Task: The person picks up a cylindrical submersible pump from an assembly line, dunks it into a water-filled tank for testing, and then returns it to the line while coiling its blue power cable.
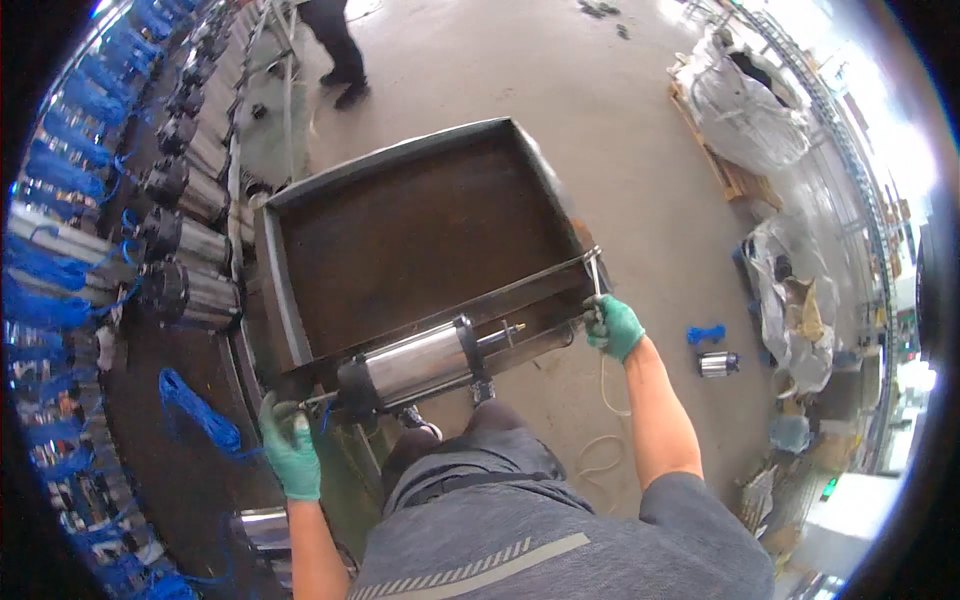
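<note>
A shiny steel motor (415,362) with black end caps lies across the near side of a large dark metal trough (295,330). Its thin shaft points right and ends in a brass-coloured tip. My left hand (290,455), in a green glove, is closed at the motor's left end, by a short thin metal rod (320,399); what its fingers grip is hidden. My right hand (615,328), also gloved in green, is closed around a pale hose (597,268) at the trough's near right corner. The hose hangs below that hand.
Several similar motors (190,238) line a rack at left, beside bundles of blue cable (60,265). A blue cable coil (205,410) rests on the dark surface. A small motor (717,364) lies on the floor at right, near plastic-wrapped pallets (745,105). Another person's legs (335,40) show beyond.
</note>
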Demonstrator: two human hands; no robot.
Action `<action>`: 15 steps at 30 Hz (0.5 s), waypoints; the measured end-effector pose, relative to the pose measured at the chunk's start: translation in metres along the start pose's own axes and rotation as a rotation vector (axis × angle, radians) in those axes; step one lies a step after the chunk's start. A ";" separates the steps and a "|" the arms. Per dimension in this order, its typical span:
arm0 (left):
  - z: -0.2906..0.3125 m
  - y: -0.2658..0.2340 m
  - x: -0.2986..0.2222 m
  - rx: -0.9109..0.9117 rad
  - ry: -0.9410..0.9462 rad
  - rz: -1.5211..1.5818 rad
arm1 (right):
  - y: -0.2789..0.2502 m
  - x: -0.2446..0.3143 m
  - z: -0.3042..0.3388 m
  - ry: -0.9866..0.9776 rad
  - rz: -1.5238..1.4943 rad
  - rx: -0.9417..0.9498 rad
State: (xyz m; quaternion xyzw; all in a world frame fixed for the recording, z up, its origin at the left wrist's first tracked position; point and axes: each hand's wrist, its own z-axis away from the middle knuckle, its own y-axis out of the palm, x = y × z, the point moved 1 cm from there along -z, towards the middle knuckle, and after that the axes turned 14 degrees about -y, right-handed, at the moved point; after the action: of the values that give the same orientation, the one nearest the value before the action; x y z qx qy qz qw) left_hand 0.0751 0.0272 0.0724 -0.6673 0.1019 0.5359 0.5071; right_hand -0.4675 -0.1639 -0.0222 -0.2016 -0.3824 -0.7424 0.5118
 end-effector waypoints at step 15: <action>0.020 0.070 -0.089 0.210 -0.342 0.983 | 0.284 -0.141 0.097 -0.808 1.110 1.032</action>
State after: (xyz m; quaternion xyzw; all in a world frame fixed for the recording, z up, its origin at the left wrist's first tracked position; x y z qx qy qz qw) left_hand -0.0207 -0.0254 0.1076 -0.3896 0.3716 0.7984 0.2698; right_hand -0.1613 -0.0560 0.0438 -0.3507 -0.6711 0.0111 0.6531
